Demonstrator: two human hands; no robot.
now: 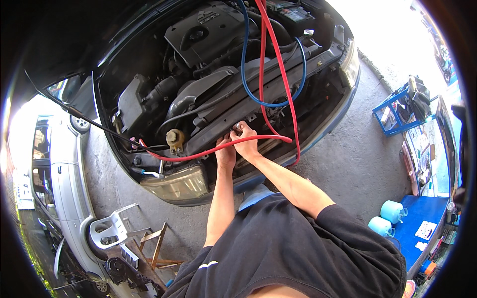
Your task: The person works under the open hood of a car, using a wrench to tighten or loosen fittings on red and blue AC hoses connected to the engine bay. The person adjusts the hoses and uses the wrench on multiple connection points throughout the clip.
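My left hand point(226, 154) and right hand point(244, 140) meet at the front crossmember point(213, 136) of a car's open engine bay. Their fingers are closed around a small dark part that I cannot make out. A red hose point(272, 137) runs across by my wrists and hangs in long loops. A blue hose point(271, 103) loops above my hands. To the left are a yellowish reservoir point(175, 139) and a headlight point(174, 186), with a blue-handled tool point(151, 172) beside the headlight.
A silver car point(67, 184), white plastic chair point(107, 228) and wooden frame point(156, 248) are at left. At right stand a blue cart point(390, 116) and blue surface point(417, 213) with light-blue gas cylinders point(392, 211). An engine cover point(203, 37) sits at the back of the bay.
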